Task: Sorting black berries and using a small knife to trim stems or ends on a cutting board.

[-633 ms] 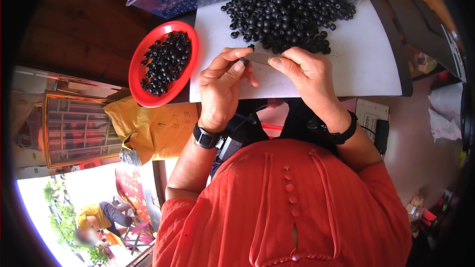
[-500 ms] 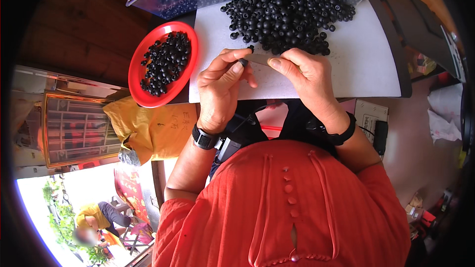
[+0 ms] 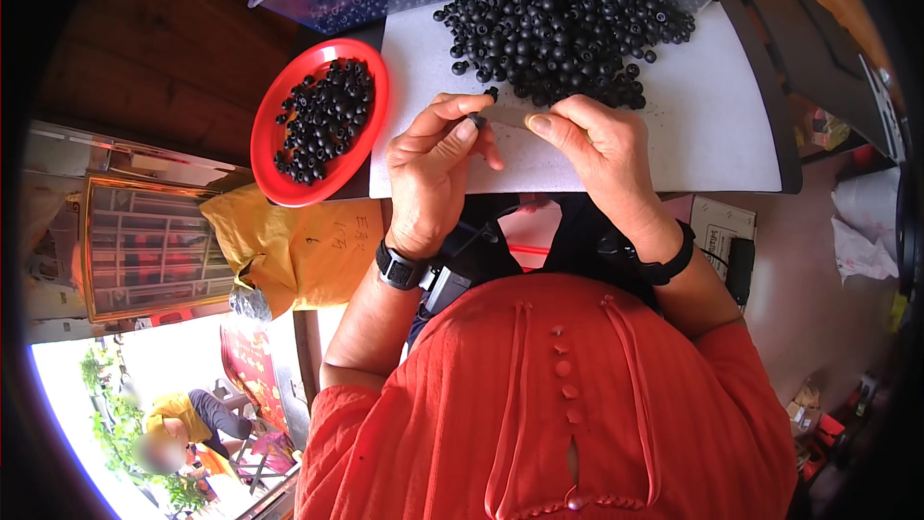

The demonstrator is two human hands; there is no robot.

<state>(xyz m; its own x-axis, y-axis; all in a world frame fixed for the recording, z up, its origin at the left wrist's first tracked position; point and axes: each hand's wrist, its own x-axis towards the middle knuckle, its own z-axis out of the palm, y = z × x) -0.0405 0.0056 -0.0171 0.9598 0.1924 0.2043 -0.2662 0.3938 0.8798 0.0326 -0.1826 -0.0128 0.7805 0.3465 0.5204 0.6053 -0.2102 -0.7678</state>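
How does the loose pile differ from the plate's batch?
The pile is much larger than the batch. The pile lies loose on the white board; the batch sits in the red plate. The pile is beyond the right hand; the batch is left of the left hand. Both are small, black, roundish pieces.

Left forearm (image 3: 364, 327) and right forearm (image 3: 707, 291) are extended forward, angled inward. Left hand (image 3: 428, 164) is held with fingers curled, thumb bent toward them. Right hand (image 3: 611, 149) is closed in a pinch, thumb pointed leftward. Hands held near, not touching.
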